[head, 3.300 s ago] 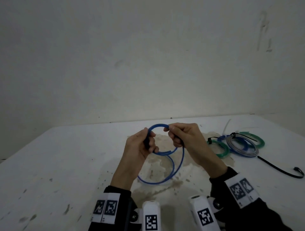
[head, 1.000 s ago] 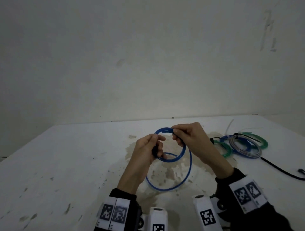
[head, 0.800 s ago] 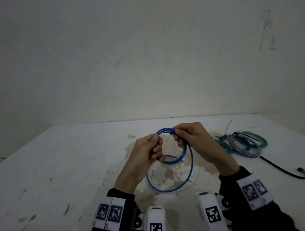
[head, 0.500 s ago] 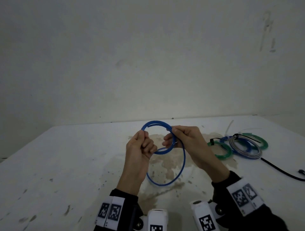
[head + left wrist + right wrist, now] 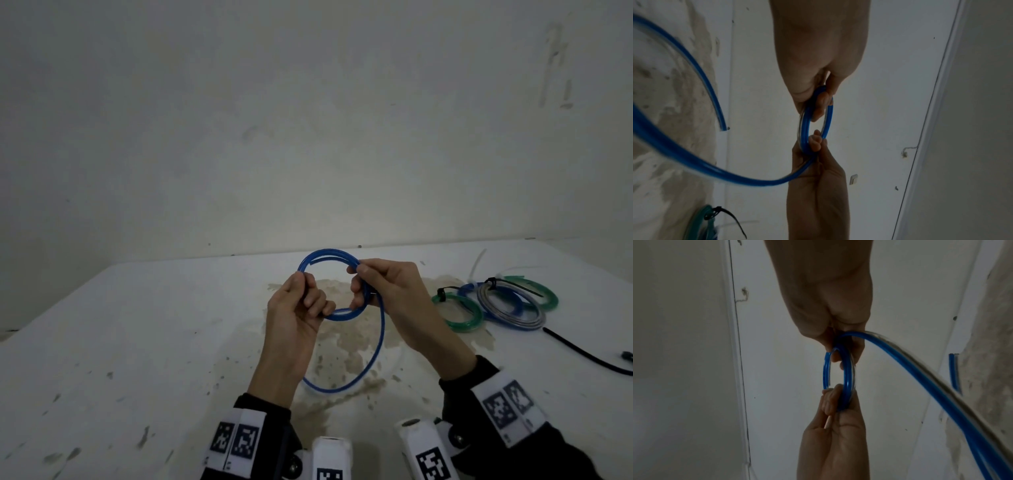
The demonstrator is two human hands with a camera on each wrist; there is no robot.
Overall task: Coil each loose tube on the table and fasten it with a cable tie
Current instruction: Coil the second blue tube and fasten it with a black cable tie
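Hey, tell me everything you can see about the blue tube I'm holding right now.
The thin blue plastic tube is glossy, slightly see-through and flexible. It is partly coiled: a small double loop is held up above the stained white table, with a larger loop hanging below toward it. The left hand pinches the loop's left side, the right hand grips its right side. One cut end lies along the top of the small loop. No cable tie is on it yet.
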